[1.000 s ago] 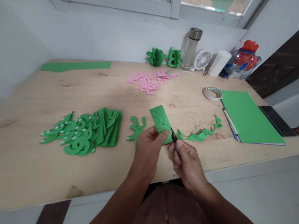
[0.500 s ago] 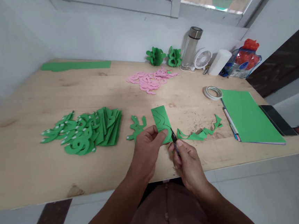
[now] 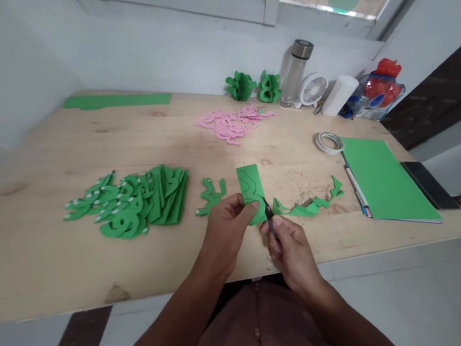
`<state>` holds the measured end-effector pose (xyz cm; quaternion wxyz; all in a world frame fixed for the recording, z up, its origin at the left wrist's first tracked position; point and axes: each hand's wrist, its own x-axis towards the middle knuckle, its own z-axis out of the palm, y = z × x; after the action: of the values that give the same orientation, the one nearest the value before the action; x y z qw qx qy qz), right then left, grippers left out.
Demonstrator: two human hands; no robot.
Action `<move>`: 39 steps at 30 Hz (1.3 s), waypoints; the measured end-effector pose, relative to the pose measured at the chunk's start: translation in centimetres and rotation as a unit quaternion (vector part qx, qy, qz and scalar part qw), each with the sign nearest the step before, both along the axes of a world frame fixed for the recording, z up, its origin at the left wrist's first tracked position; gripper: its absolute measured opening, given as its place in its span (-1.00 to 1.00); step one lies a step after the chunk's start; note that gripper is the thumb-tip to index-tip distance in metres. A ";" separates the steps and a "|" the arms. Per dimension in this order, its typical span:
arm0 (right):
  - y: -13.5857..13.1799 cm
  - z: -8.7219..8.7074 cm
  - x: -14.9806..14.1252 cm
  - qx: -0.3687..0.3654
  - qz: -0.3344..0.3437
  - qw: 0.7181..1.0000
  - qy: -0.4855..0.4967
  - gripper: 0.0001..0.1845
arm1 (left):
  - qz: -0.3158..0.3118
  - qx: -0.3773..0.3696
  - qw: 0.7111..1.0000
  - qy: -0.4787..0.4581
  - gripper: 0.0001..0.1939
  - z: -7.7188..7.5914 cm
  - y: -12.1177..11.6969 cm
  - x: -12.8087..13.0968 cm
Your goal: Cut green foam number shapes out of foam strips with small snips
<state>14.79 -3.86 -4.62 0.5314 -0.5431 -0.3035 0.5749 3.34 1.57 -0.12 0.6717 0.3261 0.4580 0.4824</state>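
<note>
My left hand (image 3: 230, 221) pinches a folded-looking piece of green paper (image 3: 250, 181) between thumb and fingers. Dark curved lines are drawn on the paper, and its lower right edge is rounded. In my right hand (image 3: 287, 238) are small dark scissors (image 3: 270, 216), their blades at the paper's right edge. The handles are mostly hidden by my fingers. Just left of the paper lies a branching green cutout (image 3: 210, 195), partly covered by my left hand. Green paper scraps (image 3: 308, 207) lie right of the scissors.
A pile of green cutouts (image 3: 136, 203) lies left on the table. Behind are pink cutouts (image 3: 230, 124), two green paper ornaments (image 3: 240, 86), a glass bottle (image 3: 295, 76) and a small fan (image 3: 313, 89). Tape rolls (image 3: 329, 143) and green sheets (image 3: 388, 180) lie at right.
The green paper is turned slightly more upright, and its lower right edge looks more rounded beside the scissors. Both hands stay in nearly the same place.
</note>
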 end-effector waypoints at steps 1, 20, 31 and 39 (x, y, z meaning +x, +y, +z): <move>0.0 0.0 0.0 0.001 -0.002 1.000 -0.001 -0.43 | 0.000 0.000 1.000 -0.001 -0.95 0.0 0.0 0.0; -0.2 0.3 0.0 -0.006 0.004 1.000 -0.013 -0.45 | 0.010 -0.009 1.000 0.006 -0.91 -0.1 -0.2 -0.2; -0.1 0.4 0.3 -0.003 0.025 1.000 -0.010 -0.46 | -0.029 0.030 0.998 0.048 -0.92 0.2 0.1 -0.8; 0.0 0.6 0.2 -0.009 0.032 0.999 -0.008 -0.45 | -0.034 0.033 0.997 0.069 -0.90 -0.2 0.3 -1.1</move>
<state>15.02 -3.90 -4.06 0.5054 -0.5425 -0.3202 0.5896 2.24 1.83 -0.33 0.6437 0.3958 0.4754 0.4505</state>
